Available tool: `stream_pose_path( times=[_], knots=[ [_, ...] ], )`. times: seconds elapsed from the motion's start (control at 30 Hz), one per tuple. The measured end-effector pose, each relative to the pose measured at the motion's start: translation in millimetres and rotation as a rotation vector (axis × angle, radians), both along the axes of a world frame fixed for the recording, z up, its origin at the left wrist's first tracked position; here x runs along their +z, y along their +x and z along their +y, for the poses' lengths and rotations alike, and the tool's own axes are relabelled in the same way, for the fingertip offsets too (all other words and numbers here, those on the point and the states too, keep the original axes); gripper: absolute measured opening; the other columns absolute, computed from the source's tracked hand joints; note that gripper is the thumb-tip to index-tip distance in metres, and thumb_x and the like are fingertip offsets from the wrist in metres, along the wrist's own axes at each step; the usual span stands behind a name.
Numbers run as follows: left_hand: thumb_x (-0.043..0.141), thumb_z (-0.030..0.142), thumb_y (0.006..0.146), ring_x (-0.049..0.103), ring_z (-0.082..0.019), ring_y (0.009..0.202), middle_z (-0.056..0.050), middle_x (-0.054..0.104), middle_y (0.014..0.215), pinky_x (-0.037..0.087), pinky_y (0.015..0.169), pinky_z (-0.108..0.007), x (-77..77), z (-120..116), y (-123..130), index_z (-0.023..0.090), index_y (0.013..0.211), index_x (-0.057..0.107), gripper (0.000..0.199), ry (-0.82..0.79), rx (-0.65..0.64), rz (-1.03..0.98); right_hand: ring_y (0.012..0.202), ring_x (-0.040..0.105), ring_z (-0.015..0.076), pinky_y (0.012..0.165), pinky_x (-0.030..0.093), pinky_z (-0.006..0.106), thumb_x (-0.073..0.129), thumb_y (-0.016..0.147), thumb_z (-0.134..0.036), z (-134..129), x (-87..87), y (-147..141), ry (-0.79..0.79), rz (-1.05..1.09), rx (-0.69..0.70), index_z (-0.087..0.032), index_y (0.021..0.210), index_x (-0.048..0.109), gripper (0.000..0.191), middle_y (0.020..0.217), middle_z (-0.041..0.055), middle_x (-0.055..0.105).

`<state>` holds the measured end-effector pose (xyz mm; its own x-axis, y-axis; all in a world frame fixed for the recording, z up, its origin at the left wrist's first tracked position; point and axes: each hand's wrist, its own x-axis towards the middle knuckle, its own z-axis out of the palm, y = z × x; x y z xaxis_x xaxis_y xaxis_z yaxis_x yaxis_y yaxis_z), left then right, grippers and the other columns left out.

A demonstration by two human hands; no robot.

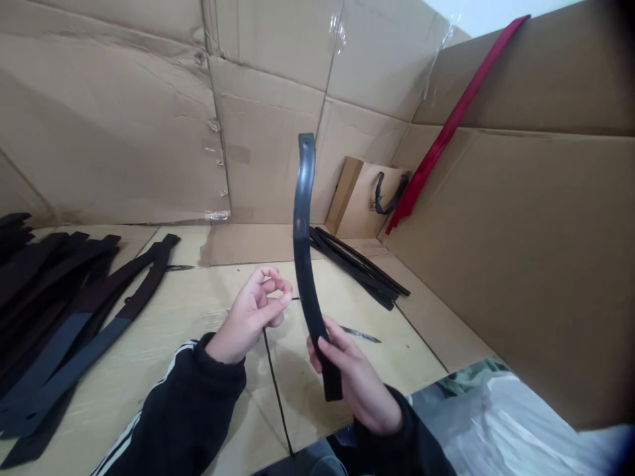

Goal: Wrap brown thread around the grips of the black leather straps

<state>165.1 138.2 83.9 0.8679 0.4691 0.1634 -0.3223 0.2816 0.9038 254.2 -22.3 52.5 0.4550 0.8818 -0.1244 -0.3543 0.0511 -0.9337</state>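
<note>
A long, curved black strip (308, 284) stands nearly upright in front of me. Its upper part is glossy, with a small hole near the top end, and its lower part looks matte. My right hand (347, 370) grips it near the lower end, thumb across its face. To the left of the strip, my left hand (258, 304) is closed in a pinch, thumb against fingertips. A tiny dark bit shows by those fingertips; whether they hold it is too small to tell.
Several dark curved strips (94, 297) lie piled on the left of the table (198, 357). More black strips (357, 264) lie at the back right, before a cardboard box (364, 195). A red strip (456, 119) leans on the cardboard wall (536, 225). White plastic sheeting (501, 416) is at lower right.
</note>
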Motion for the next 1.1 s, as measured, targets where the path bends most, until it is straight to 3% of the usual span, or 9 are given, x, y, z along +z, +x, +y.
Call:
stream_pose_path(
  times=[0.13, 0.2, 0.3, 0.43, 0.6, 0.7, 0.77, 0.97, 1.1],
  knots=[
    [0.063, 0.026, 0.076, 0.027, 0.003, 0.042, 0.005, 0.046, 0.077, 0.023, 0.041, -0.015, 8.5, -2, -9, 0.023, 0.089, 0.044, 0.023, -0.07, 0.014, -0.1, 0.106, 0.051, 0.0187, 0.093, 0.04, 0.033, 0.064, 0.08, -0.046, 5, -8.9, -21, -0.087, -0.114, -0.024, -0.031, 0.132, 0.047, 0.057, 0.121, 0.0031, 0.054],
    [0.064, 0.027, 0.075, 0.03, 0.001, 0.044, 0.005, 0.045, 0.076, 0.026, 0.043, -0.016, 8.1, -3, -12, 0.025, 0.092, 0.045, 0.025, -0.029, 0.056, -0.135, 0.132, 0.031, 0.0228, 0.111, 0.024, 0.04, 0.06, 0.081, -0.051, 8, -12.8, -27, -0.132, -0.217, -0.046, -0.035, 0.136, 0.042, 0.061, 0.143, -0.0009, 0.038],
    [0.066, 0.031, 0.075, 0.036, -0.002, 0.05, 0.004, 0.044, 0.074, 0.029, 0.045, -0.015, 3.2, -5, -10, 0.03, 0.102, 0.045, 0.034, 0.047, 0.153, -0.124, 0.141, 0.016, 0.025, 0.116, 0.013, 0.046, 0.048, 0.087, -0.054, 12, -17.7, -35, -0.145, -0.386, -0.06, -0.037, 0.139, 0.038, 0.056, 0.149, -0.0038, 0.029],
    [0.063, 0.049, 0.075, 0.039, -0.006, 0.052, 0.003, 0.043, 0.068, 0.031, 0.044, -0.019, -0.6, -6, -9, 0.028, 0.115, 0.05, 0.046, 0.09, 0.2, -0.026, 0.13, 0.035, 0.028, 0.107, 0.032, 0.049, 0.04, 0.092, -0.046, 13, -20.3, -42, -0.122, -0.608, -0.073, -0.042, 0.143, 0.028, 0.052, 0.139, 0.0016, 0.04],
    [0.052, 0.064, 0.075, 0.048, -0.01, 0.053, -0.002, 0.053, 0.065, 0.037, 0.045, -0.021, -0.8, -4, -15, 0.021, 0.089, 0.062, 0.047, 0.098, 0.205, 0.029, 0.122, 0.044, 0.0283, 0.103, 0.035, 0.051, 0.056, 0.086, -0.041, 11, -3.0, -42, -0.095, -0.622, -0.013, -0.038, 0.142, 0.028, 0.063, 0.13, 0.007, 0.048],
    [0.051, 0.065, 0.074, 0.051, -0.011, 0.053, -0.003, 0.055, 0.065, 0.041, 0.045, -0.021, -1.0, -3, -17, 0.02, 0.088, 0.064, 0.049, 0.048, 0.184, 0.044, 0.073, 0.062, 0.0182, 0.067, 0.052, 0.037, 0.063, 0.081, -0.04, 21, 15.8, -34, -0.065, -0.283, 0.205, -0.029, 0.134, 0.035, 0.061, 0.094, 0.0054, 0.061],
    [0.051, 0.065, 0.075, 0.053, -0.012, 0.055, -0.003, 0.055, 0.066, 0.044, 0.048, -0.021, -0.9, -1, -18, 0.02, 0.093, 0.065, 0.05, 0.029, 0.199, 0.053, 0.047, 0.054, 0.0099, 0.048, 0.045, 0.025, 0.064, 0.08, -0.039, 33, 25.4, -29, -0.012, -0.077, 0.334, -0.024, 0.121, 0.041, 0.049, 0.074, -0.0008, 0.06],
    [0.056, 0.056, 0.077, 0.045, -0.008, 0.049, 0.0, 0.05, 0.061, 0.037, 0.041, -0.02, -2.4, 9, -17, 0.02, 0.1, 0.066, 0.044, 0.095, 0.335, 0.057, 0.061, 0.054, 0.0094, 0.051, 0.041, 0.02, 0.065, 0.079, -0.029, 70, 29.6, -15, 0.208, -0.257, 0.143, -0.02, 0.098, 0.054, 0.024, 0.075, -0.0005, 0.058],
    [0.057, 0.05, 0.079, 0.05, -0.009, 0.056, -0.002, 0.054, 0.065, 0.039, 0.046, -0.018, -2.3, 16, -15, 0.017, 0.094, 0.065, 0.038, 0.113, 0.427, 0.051, 0.064, 0.045, 0.009, 0.059, 0.039, 0.023, 0.06, 0.083, -0.037, 82, 24.0, -6, 0.264, -0.315, 0.224, -0.018, 0.101, 0.06, 0.025, 0.078, 0.0008, 0.053]
  ],
)
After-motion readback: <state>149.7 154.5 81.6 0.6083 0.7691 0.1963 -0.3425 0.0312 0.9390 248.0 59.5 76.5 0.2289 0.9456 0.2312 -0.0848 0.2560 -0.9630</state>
